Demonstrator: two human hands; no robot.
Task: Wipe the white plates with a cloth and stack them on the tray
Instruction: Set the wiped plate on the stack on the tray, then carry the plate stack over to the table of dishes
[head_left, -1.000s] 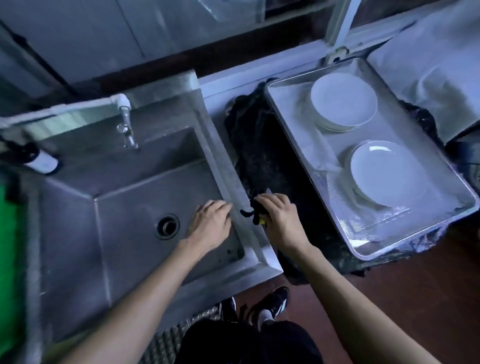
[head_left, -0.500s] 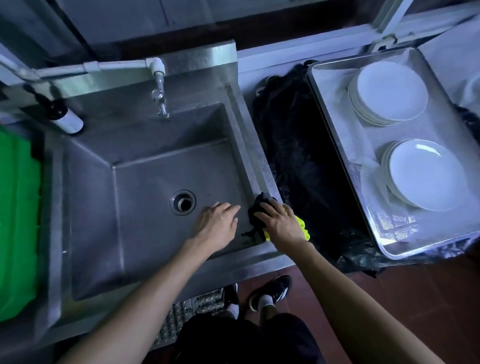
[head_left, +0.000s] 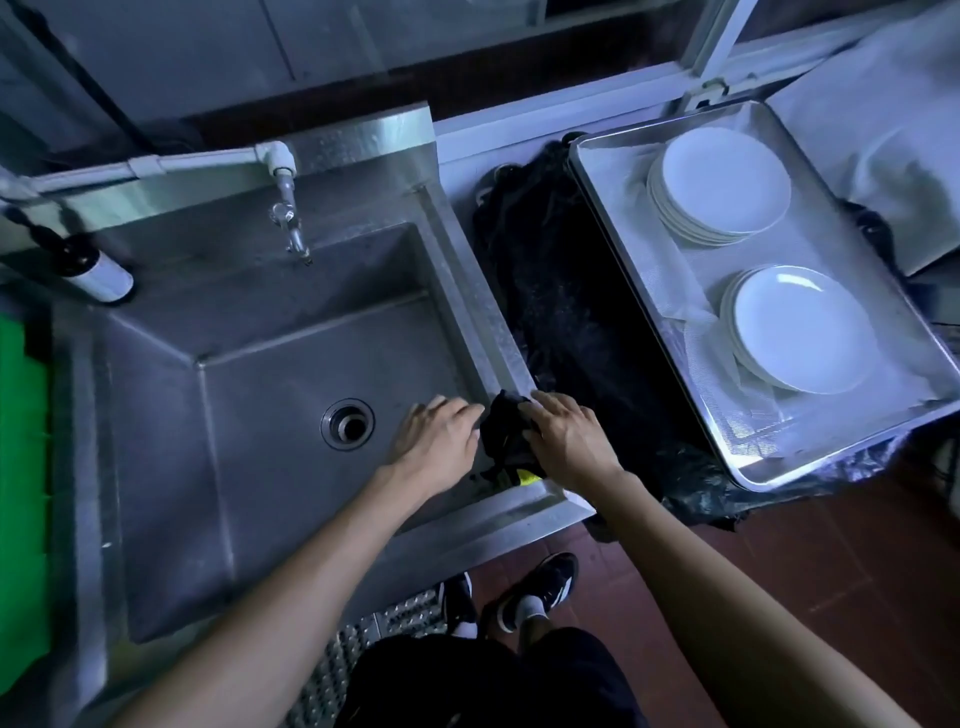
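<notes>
1. Grasping a dark cloth (head_left: 506, 431), the right hand (head_left: 569, 439) has its fingers curled over the bundle at the near right corner of the sink (head_left: 291, 467); a small yellow part shows under the cloth.
2. The left hand (head_left: 434, 441) lies just beside the cloth on its left, with the fingers rather straight and relaxed. Its fingertips are at the edge of the cloth, but I cannot tell if they really touch it.
3. Both hands are over the steel basin, near the drain (head_left: 347, 424), which is to the left of them.
4. A tap (head_left: 290, 228) hangs over the far side of the sink from a white pipe.
5. To the right of the sink lies black plastic sheeting (head_left: 566, 312), and further right stands a metal tray (head_left: 810, 467) on the surface.
6. In the tray are two stacks of white plates: the far stack (head_left: 722, 187) and the near stack (head_left: 802, 330), well apart from the hands.
7. A green crate (head_left: 23, 467) is at the left edge.
</notes>
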